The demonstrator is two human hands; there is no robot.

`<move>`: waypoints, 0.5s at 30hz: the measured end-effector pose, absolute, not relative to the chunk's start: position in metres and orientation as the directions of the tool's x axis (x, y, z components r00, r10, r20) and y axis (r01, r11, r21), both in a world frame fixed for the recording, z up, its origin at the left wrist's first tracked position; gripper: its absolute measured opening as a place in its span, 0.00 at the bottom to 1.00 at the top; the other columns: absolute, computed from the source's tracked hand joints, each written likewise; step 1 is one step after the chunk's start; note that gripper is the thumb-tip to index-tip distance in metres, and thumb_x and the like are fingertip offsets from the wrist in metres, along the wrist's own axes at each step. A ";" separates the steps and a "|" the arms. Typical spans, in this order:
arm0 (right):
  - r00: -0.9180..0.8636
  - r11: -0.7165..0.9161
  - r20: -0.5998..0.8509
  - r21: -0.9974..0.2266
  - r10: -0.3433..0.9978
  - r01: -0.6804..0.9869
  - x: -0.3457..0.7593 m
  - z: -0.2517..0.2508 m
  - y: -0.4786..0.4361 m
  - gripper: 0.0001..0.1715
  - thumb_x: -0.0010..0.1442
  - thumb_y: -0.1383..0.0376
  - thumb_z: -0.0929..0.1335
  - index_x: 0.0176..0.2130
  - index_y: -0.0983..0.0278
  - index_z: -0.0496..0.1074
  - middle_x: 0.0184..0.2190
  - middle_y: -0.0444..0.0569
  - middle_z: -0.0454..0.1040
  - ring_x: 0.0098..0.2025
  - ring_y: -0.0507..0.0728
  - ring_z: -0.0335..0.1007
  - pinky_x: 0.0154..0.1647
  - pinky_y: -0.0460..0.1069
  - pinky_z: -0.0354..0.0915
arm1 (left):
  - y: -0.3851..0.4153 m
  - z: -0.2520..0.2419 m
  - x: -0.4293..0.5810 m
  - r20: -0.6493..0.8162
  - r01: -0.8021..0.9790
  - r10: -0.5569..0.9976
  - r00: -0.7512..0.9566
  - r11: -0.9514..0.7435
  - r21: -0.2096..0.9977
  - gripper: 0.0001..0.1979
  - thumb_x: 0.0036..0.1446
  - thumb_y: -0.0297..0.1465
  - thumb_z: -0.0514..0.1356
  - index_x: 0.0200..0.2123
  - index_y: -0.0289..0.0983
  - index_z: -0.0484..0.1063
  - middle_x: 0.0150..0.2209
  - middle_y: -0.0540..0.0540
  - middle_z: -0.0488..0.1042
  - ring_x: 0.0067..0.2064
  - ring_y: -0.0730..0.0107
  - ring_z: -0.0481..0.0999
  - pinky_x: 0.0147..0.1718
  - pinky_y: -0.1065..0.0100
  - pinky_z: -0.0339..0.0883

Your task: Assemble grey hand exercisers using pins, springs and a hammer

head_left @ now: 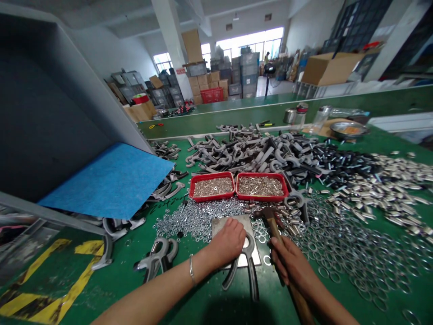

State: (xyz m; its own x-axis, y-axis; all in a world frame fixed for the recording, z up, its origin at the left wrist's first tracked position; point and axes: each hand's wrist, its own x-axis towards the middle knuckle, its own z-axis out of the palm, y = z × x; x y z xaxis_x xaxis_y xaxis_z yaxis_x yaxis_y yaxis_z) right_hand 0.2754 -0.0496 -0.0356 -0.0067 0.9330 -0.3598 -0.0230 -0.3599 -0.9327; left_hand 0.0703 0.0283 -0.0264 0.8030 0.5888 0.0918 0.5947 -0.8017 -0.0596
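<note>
My left hand [230,240] is closed over the upper part of a grey spring clamp [251,266], and its fingers hide the jaws. The clamp's two handles point toward me, spread apart. Beneath it lies a flat metal plate [221,222]. My right hand [287,262] grips a hammer [274,229] by its wooden handle. The hammer's head is raised just beyond the plate's right side, near loose springs and rings. What my left fingertips pinch, if anything besides the clamp, is hidden.
Two red trays [234,197] of small metal pins stand behind the plate. Nuts [192,221] are heaped at left, rings [352,253] at right. Clamp parts [250,151] pile up behind, with metal sleeves [399,180] far right. Assembled clamps [157,257] lie left; a blue sheet [115,180] is beyond.
</note>
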 end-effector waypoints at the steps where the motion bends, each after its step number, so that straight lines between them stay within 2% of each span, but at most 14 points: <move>1: -0.009 -0.360 -0.361 -0.933 0.933 0.020 0.278 -0.033 -0.050 0.23 0.63 0.43 0.61 0.32 0.59 0.60 0.13 0.33 0.62 0.08 0.46 0.49 0.10 0.43 0.48 | 0.028 -0.026 0.070 0.088 0.621 0.617 0.782 -0.783 -0.035 0.09 0.66 0.26 0.51 0.39 0.33 0.71 0.38 0.41 0.72 0.43 0.57 0.70 0.50 0.55 0.62; 3: -0.021 -0.315 -0.324 -0.931 0.946 0.182 0.287 -0.023 -0.050 0.22 0.64 0.44 0.60 0.35 0.59 0.63 0.18 0.36 0.67 0.13 0.49 0.58 0.15 0.45 0.56 | 0.025 -0.023 0.066 0.106 0.712 0.714 0.692 -0.700 0.058 0.11 0.66 0.34 0.55 0.44 0.32 0.70 0.41 0.40 0.72 0.45 0.55 0.69 0.49 0.54 0.63; 5: -0.085 -0.210 -0.264 -0.893 0.961 0.399 0.298 -0.008 -0.050 0.21 0.64 0.45 0.60 0.37 0.59 0.66 0.25 0.42 0.72 0.24 0.54 0.69 0.26 0.49 0.65 | 0.017 -0.017 0.058 0.159 0.781 0.800 0.578 -0.599 0.174 0.18 0.66 0.38 0.55 0.51 0.30 0.66 0.46 0.37 0.71 0.48 0.53 0.68 0.50 0.51 0.62; 7: -0.177 -0.114 -0.254 -0.817 0.951 0.565 0.306 0.013 -0.051 0.21 0.65 0.46 0.60 0.39 0.59 0.69 0.31 0.48 0.76 0.34 0.59 0.73 0.38 0.52 0.66 | 0.006 -0.009 0.047 0.181 0.778 0.824 0.537 -0.567 0.272 0.16 0.67 0.34 0.52 0.54 0.31 0.64 0.49 0.37 0.69 0.51 0.55 0.66 0.54 0.51 0.60; 9: -0.236 -0.072 -0.284 -0.766 0.930 0.638 0.306 0.032 -0.052 0.23 0.66 0.46 0.58 0.41 0.58 0.69 0.34 0.50 0.77 0.36 0.61 0.73 0.40 0.54 0.65 | -0.003 -0.001 0.036 0.136 0.737 0.800 0.585 -0.594 0.322 0.12 0.66 0.28 0.51 0.51 0.34 0.66 0.48 0.40 0.70 0.50 0.58 0.66 0.54 0.54 0.58; 12: -0.244 -0.015 -0.240 -0.741 0.940 0.671 0.297 0.045 -0.052 0.24 0.68 0.48 0.54 0.45 0.58 0.67 0.36 0.52 0.77 0.37 0.61 0.73 0.40 0.53 0.65 | -0.008 0.005 0.026 0.025 0.696 0.736 0.676 -0.650 0.305 0.09 0.64 0.28 0.54 0.47 0.37 0.70 0.45 0.42 0.71 0.48 0.58 0.67 0.51 0.56 0.59; 15: -0.241 0.012 -0.281 -0.629 0.929 0.778 0.289 0.038 -0.044 0.23 0.68 0.49 0.54 0.43 0.60 0.67 0.34 0.54 0.77 0.34 0.62 0.73 0.38 0.54 0.64 | -0.002 0.003 0.026 -0.035 0.702 0.712 0.701 -0.680 0.212 0.07 0.65 0.30 0.55 0.41 0.36 0.72 0.42 0.42 0.73 0.46 0.57 0.68 0.49 0.57 0.60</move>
